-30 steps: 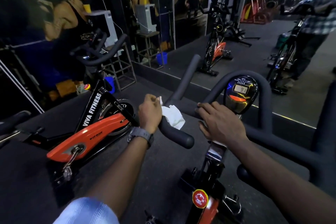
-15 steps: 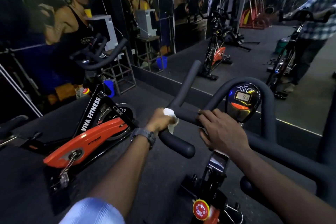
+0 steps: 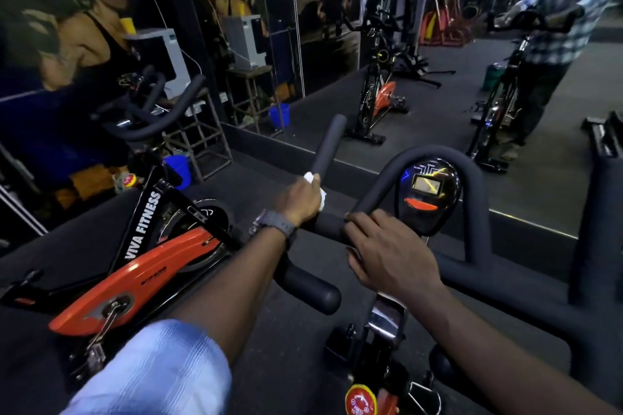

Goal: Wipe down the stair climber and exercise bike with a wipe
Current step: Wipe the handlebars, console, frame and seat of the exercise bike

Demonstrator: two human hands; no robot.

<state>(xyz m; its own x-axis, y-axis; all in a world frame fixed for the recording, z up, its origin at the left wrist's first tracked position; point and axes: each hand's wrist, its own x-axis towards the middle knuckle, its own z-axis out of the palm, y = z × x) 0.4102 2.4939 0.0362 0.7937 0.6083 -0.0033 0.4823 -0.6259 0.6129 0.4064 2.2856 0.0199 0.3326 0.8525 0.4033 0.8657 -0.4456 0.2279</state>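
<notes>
I stand at an exercise bike whose black foam handlebar (image 3: 328, 141) fills the middle of the view. My left hand (image 3: 298, 199) grips the forward-pointing left prong near its base, with a white wipe (image 3: 315, 185) pressed between palm and foam. My right hand (image 3: 387, 253) rests on the cross bar, its fingers curled over it, beside the round console (image 3: 428, 192). A red knob (image 3: 360, 399) sits low on the frame below.
A second orange and black bike (image 3: 145, 266) marked VIVA FITNESS stands close on the left. A wall mirror ahead reflects bikes and a person in a checked shirt (image 3: 559, 27). A blue bucket (image 3: 178, 168) and a metal stand (image 3: 199, 141) sit by the wall.
My left hand has slid the wipe from the near end of the left handlebar grip forward and up onto the prong. My right hand has stayed on the cross bar.
</notes>
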